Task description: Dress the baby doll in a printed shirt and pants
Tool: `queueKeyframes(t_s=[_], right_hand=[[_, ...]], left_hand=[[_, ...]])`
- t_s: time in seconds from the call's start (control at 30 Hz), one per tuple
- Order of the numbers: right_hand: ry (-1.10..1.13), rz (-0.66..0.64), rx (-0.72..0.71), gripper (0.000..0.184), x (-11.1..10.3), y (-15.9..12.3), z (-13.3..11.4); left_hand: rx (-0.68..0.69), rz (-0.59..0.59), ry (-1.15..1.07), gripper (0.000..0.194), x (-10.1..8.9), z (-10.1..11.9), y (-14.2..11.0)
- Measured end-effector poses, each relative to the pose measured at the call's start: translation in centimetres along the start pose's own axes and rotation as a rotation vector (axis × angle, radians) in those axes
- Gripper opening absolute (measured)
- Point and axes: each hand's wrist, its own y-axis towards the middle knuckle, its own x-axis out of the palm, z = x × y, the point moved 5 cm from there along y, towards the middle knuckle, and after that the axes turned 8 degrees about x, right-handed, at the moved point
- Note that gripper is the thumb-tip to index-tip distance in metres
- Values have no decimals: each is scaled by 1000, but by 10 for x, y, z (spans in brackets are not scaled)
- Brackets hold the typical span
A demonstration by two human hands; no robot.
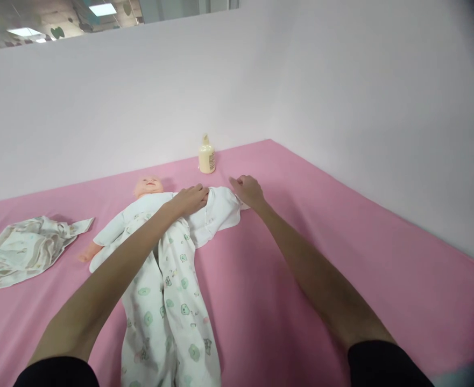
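Doll (148,186) lay on pink sheet (269,290), head near far edge, left of far corner. Left hand (190,200), fingers curled, on white top (216,217); right hand (248,191), fingers curled, at its outer end. Couldn't tell if either gripped it.

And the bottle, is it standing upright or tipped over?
Upright: the bottle rests on its base, with its pump on top.

The bottom edge crops the patterned trousers (180,301); the bottle label (211,160) is unreadable.
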Motion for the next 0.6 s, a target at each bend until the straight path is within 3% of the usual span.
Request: queueKeyframes(t_s=[0.1, 0.2, 0.33, 0.6], right_hand=[[151, -305, 80, 45, 13, -13, -15], [302, -436, 97, 36, 22, -18, -19], [470, -406, 176, 28, 25, -10, -6], [475, -292, 279, 23, 35, 12, 24]], left_hand=[[4, 17, 19, 24, 2, -1, 1], [5, 24, 25, 23, 5, -3, 1], [8, 32, -1, 21, 4, -4, 0], [-13, 37, -52, 28, -4, 3, -4]])
